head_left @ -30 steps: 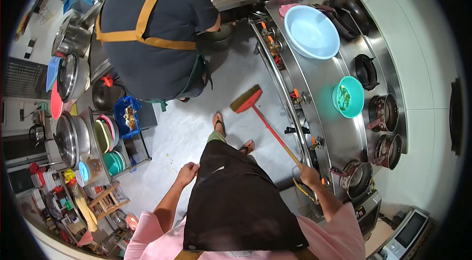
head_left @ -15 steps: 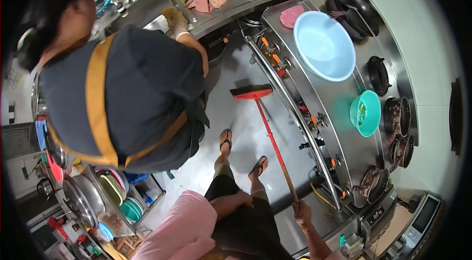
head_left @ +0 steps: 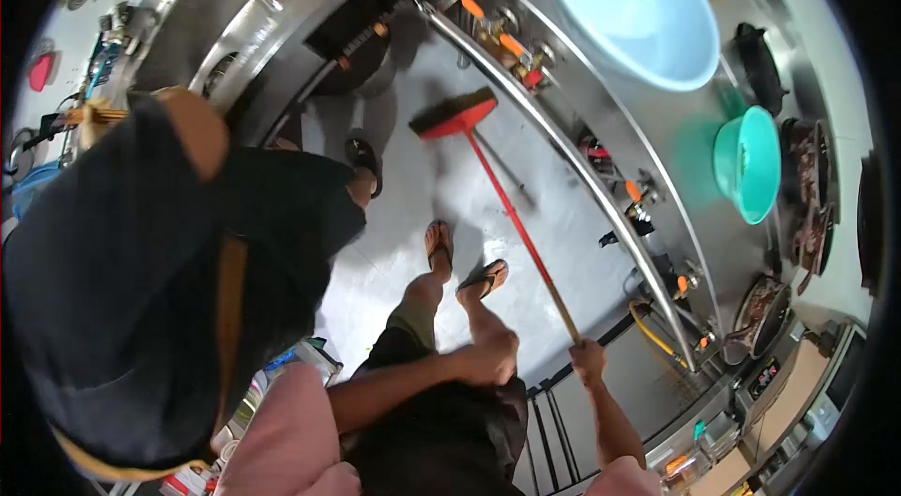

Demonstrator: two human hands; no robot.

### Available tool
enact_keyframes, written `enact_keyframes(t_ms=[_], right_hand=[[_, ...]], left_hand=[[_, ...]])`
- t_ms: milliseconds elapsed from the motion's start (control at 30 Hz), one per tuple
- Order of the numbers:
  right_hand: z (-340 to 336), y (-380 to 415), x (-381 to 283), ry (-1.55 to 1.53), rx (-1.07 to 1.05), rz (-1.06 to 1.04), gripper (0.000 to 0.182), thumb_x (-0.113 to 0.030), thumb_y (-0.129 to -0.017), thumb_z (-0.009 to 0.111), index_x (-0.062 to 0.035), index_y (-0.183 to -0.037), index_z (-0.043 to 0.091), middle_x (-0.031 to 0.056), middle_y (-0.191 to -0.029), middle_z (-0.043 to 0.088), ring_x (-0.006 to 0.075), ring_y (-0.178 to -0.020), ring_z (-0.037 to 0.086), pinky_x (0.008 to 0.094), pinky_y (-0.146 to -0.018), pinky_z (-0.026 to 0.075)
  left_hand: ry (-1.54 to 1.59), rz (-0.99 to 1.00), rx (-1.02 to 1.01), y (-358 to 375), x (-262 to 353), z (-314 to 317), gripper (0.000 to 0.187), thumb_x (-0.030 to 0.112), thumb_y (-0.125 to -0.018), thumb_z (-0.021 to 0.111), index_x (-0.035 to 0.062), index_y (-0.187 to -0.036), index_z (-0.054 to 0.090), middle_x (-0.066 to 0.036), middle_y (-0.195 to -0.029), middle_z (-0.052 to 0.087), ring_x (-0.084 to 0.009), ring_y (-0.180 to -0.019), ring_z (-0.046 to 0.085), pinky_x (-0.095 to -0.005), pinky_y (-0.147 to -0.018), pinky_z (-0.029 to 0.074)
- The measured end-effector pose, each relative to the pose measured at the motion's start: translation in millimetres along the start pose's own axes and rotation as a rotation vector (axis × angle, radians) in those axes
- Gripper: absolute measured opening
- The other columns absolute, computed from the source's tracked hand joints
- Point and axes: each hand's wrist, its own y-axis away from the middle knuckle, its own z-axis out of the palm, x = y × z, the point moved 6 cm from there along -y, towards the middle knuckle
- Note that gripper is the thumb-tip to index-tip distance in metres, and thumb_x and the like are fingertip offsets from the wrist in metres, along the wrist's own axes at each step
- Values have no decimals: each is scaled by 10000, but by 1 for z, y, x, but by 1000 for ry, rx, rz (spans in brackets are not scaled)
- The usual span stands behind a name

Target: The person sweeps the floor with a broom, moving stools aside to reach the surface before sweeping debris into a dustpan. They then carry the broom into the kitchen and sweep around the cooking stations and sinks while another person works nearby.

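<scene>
A broom with a red head (head_left: 460, 119), dark bristles and a long red and tan handle slants across the grey floor. My right hand (head_left: 588, 362) is wrapped round the upper end of its handle. The broom head looks raised, with a shadow beside it on the floor. In front of my dark shorts, my left hand (head_left: 489, 359) is curled into a loose fist, nothing showing in it. My feet in flip-flops (head_left: 484, 280) stand behind the broom head.
A co-worker in a dark top (head_left: 103, 308) with a mustard strap fills the left side. Along the right runs a steel stove counter with a front rail (head_left: 572, 182), a pale blue basin (head_left: 638, 13) and a turquoise bowl (head_left: 748, 165). A sink counter (head_left: 310, 3) lies ahead.
The broom head has moved forward and left, and my right hand has shifted forward. My left hand has swung forward and right. The co-worker has turned and shifted toward the left edge.
</scene>
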Motion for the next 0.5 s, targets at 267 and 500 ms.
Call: enact_keyframes(t_ms=[267, 500], right_hand=[[84, -148, 54, -121, 244, -185, 292, -279, -811, 604, -8, -711, 567, 187, -589, 572, 360, -547, 610, 439, -547, 474], [182, -241, 63, -220, 348, -185, 310, -268, -823, 618, -19, -675, 505, 153, -545, 459, 269, -468, 412, 397, -497, 416]], left_hand=[[-765, 609, 1310, -113, 60, -350, 56, 155, -807, 668, 104, -825, 682, -19, -853, 614, -224, -922, 532, -389, -841, 386], [-931, 444, 1278, -154, 18, -348, 192, 293, -717, 637, 180, -575, 700, 7, -592, 621, -154, -734, 520, -363, -795, 315]])
